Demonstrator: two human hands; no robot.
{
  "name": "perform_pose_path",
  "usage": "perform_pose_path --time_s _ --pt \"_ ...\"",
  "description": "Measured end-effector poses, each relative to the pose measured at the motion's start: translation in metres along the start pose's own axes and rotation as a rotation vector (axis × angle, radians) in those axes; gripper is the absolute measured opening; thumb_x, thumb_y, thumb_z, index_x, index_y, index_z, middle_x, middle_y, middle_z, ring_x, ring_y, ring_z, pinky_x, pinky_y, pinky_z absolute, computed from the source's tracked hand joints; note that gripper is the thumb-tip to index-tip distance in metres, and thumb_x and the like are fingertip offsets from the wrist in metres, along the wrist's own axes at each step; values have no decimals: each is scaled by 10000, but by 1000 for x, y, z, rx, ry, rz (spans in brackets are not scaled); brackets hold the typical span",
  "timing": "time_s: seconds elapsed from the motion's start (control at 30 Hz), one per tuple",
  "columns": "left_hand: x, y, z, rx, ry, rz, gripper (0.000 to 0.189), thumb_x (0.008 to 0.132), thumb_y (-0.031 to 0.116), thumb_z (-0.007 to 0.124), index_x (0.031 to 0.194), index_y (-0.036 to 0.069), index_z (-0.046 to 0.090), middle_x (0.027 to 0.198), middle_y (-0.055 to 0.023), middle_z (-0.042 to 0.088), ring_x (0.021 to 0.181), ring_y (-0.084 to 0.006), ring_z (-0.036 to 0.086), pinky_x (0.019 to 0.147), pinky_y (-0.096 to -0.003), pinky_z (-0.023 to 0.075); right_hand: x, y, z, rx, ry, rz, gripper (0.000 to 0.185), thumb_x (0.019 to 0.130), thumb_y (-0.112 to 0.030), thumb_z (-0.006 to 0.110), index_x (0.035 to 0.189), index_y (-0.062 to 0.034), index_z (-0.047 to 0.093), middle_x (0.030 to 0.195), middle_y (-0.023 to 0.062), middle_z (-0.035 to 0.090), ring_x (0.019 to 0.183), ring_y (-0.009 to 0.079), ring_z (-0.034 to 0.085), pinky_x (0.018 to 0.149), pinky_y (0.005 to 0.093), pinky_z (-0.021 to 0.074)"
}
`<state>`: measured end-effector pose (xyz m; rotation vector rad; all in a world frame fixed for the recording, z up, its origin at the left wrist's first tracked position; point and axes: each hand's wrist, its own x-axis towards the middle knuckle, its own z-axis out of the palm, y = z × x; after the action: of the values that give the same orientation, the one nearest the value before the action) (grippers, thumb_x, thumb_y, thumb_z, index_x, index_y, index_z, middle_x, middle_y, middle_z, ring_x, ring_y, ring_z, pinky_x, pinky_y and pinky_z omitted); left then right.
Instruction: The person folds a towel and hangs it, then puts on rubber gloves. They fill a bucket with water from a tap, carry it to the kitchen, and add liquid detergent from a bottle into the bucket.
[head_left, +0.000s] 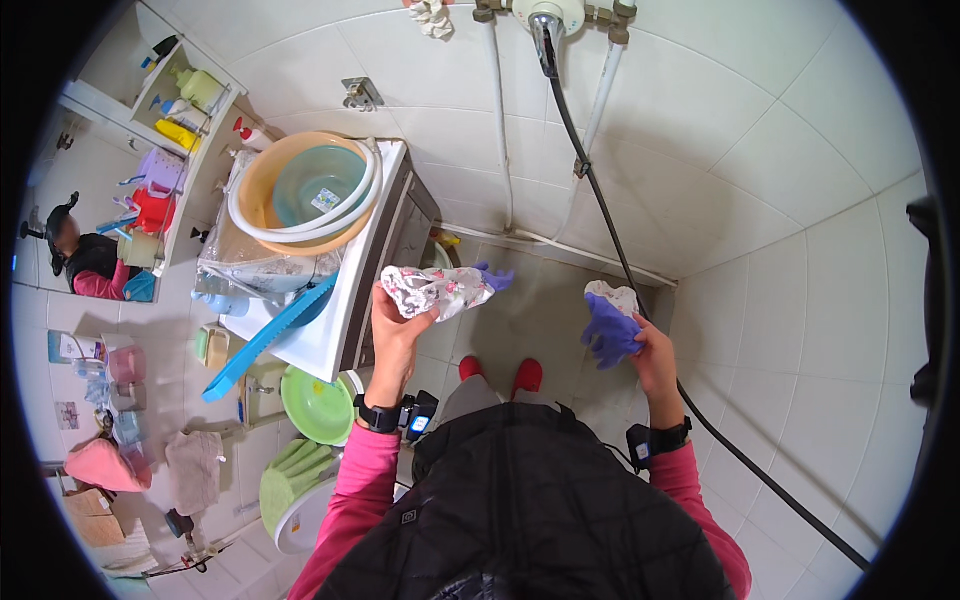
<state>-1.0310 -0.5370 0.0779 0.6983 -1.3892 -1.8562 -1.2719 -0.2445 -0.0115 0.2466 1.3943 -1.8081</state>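
My left hand (397, 337) grips a purple rubber glove with a white floral fabric cuff (450, 291); its purple fingers point to the right, away from the hand. On the right, my right hand (656, 352) pinches a matching purple glove (611, 330), whose fingers hang towards me and whose floral cuff lies at the far side. The two gloves are apart, both held above the floor in front of me. A black strap with a small device sits on each wrist.
Stacked basins (251, 195) with a coiled white hose stand on a white washstand (390, 169) at left, near a long blue plastic tool (270, 341). A green basin (319, 405) sits below. The black shower hose (592, 180) runs down past my right hand. Red shoes (528, 377) are on the tiled floor.
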Motion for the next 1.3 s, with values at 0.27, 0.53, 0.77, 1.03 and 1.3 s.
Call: perform_pose_path --time_s 0.27,0.53,0.77,1.03,1.3 --pt "34 -19 2 -7 179 -153 328 818 -44 673 1063 37 469 997 -74 598 897 -125 606 797 -258 495 -7 -2 7 47 38 -34 519 809 -45 507 1314 73 498 902 40 613 712 97 533 651 243 434" --pt "55 -27 79 114 -331 -231 384 804 -72 648 1153 59 554 1046 -21 595 966 -97 580 823 -246 475 -5 8 -19 -11 122 -109 525 812 -39 497 1321 89 485 1034 101 609 870 145 580 781 289 469" --pt "128 5 174 -760 -342 -90 267 879 -22 577 1131 47 524 1012 -46 591 970 -126 586 849 -272 479 -53 -2 -36 311 142 -254 567 796 -71 480 1343 73 455 1197 146 578 1054 233 581 933 367 470" --pt "249 -140 84 -1293 186 -291 274 919 11 522 1140 -150 499 1137 -225 610 1086 -318 600 1010 -436 493 -135 -4 -53 342 396 -457 636 744 -121 450 1341 95 423 1316 186 518 1212 294 510 1051 429 386" --pt "315 -291 55 -1103 232 -391 328 912 145 571 1099 -119 518 968 -173 595 818 -272 565 903 -458 532 -143 13 -42 313 441 -385 633 721 -107 459 1317 105 436 1229 203 561 1132 291 560 988 425 442"
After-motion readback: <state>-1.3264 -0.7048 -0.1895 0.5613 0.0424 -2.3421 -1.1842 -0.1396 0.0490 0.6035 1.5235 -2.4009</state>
